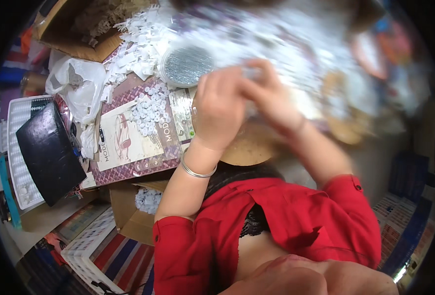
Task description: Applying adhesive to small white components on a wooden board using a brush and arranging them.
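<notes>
My two hands meet above the table, both smeared by motion. My left hand [220,105], below a silver bangle [198,169], shows its back, with the fingers curled in toward my other hand. Thumb and forefinger of my right hand [269,96] bend together beside it. A pale blur lies between the fingers; what it is I cannot make out. Just beyond my left hand stands a round tub [188,65] full of small shiny metal pieces. Small white round plastic parts [150,109] lie heaped to the left of my left wrist.
White plastic pieces [139,51] spread across the far table. An open cardboard box [102,49] stands far left, near a white plastic bag [77,83]. A black curved panel [50,147] leans on a white crate [18,128]. Below the table edge is another cardboard box [129,214].
</notes>
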Demonstrator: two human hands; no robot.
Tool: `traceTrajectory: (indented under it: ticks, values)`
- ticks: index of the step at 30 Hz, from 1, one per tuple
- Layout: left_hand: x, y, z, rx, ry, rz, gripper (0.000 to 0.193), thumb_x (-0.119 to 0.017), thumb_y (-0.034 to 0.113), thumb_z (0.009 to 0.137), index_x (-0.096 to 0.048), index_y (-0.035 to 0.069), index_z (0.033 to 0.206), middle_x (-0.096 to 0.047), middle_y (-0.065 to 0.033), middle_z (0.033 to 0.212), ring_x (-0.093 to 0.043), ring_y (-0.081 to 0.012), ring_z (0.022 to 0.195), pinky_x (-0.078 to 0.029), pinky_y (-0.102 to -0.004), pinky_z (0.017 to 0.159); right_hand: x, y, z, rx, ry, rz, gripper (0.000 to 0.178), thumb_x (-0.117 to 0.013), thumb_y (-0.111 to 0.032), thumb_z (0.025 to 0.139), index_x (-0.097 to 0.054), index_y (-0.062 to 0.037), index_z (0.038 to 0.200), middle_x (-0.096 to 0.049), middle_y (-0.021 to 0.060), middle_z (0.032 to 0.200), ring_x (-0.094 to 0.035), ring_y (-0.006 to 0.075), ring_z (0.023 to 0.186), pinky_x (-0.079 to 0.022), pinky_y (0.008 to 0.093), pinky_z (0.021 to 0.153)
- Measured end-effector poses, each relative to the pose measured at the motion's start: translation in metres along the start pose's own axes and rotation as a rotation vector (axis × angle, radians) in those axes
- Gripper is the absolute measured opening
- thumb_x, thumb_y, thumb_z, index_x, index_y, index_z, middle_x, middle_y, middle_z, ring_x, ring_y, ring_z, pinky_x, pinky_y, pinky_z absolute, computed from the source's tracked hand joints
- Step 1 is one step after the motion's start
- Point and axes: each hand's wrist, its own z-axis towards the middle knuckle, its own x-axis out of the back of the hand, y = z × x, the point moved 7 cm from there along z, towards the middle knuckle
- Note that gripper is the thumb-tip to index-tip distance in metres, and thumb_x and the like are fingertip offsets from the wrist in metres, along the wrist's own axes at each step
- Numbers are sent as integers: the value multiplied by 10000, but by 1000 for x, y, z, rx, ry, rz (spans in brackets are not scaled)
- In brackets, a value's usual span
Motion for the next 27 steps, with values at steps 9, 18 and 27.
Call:
traceTrajectory:
  ticks: [9, 18, 27]
  values:
    - [22, -19, -49, 271, -278, -144, 330, -678, -32, 819, -695, 13, 1146, -645, -146, 997, -642, -279, 850, -520, -352, 751, 30, -4, -36, 173, -14, -288, 278, -652, -83, 931, -530, 5, 1164, -656, 76, 1083, -643, 141, 913, -528, 270, 823]
    - [21, -26, -64, 174, -268, 31, 277, -685, -52, 783, -685, 18, 1052, -650, -149, 925, -619, -308, 837, -493, -400, 751, 49, -29, -57, 565, 50, -1110, 284, -705, -44, 807, -635, -56, 1082, -652, 107, 968, -594, 306, 958, -486, 389, 849]
    - [-18, -19, -45, -1, -328, 41, 168, -710, -15, 775, -708, 37, 935, -705, -112, 948, -653, -306, 872, -523, -386, 785, 53, -18, -48, 415, -19, -982, 226, -704, -38, 798, -641, -46, 1015, -639, 113, 928, -604, 304, 898, -492, 381, 811]
